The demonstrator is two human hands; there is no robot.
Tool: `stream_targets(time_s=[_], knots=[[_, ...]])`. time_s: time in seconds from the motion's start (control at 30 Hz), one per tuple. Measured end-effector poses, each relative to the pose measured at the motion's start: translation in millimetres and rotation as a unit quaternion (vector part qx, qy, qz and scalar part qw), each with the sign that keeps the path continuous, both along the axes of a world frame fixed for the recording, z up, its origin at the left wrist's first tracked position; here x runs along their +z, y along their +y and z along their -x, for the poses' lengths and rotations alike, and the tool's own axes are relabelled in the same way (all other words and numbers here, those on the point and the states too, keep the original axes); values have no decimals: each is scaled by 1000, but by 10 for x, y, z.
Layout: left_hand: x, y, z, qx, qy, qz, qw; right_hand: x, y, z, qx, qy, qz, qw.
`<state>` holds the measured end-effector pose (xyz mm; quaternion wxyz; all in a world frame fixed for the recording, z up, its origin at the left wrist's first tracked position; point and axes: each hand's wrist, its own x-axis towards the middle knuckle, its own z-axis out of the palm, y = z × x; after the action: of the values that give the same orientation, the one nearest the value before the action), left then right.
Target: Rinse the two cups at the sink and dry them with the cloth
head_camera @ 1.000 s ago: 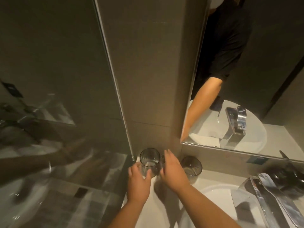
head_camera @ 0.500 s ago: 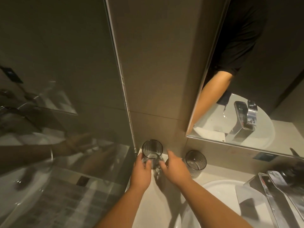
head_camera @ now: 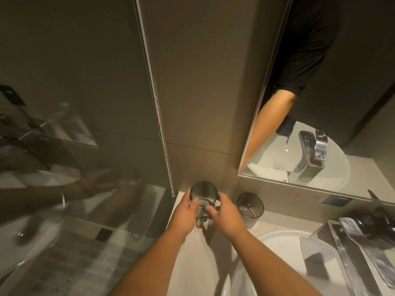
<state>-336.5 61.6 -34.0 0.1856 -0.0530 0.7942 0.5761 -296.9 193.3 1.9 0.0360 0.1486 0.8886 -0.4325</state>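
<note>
**Both hands on cup 1, ready to lift toward the basin**

My left hand point(head_camera: 183, 214) wraps the left side of the held cup point(head_camera: 203, 194), fingers curled behind it and thumb across the front. My right hand point(head_camera: 227, 213) closes on the right side the same way, so the grip is a 2-handed hold around 1 clear ribbed glass. The cup stands upright, low in the centre of the frame, hard against the tiled wall; I cannot tell whether its base is on the worktop point(head_camera: 192, 259) or just off it.

The second cup point(head_camera: 250, 207) stands just beside my right hand, apart from the held one, at the worktop's back edge under the mirror point(head_camera: 320, 116). The sink point(head_camera: 277, 246) curves through the lower right of the frame, and the tap point(head_camera: 350, 242) lies at the far right edge. No cloth is visible.

To do this step well, I judge I should raise the glass straight up before swinging right, so my right knuckles do not knock the second cup. Wet glass slips, so 1 hand should stay firmly round the body while the other frees itself for the tap lever.
</note>
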Motion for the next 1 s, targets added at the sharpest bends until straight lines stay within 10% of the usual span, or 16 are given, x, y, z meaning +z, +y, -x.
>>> stream_targets(time_s=[1.0], knots=[[133,84,61,-117,31,63,991,-1,7,-180,-87,-25,-50,995]])
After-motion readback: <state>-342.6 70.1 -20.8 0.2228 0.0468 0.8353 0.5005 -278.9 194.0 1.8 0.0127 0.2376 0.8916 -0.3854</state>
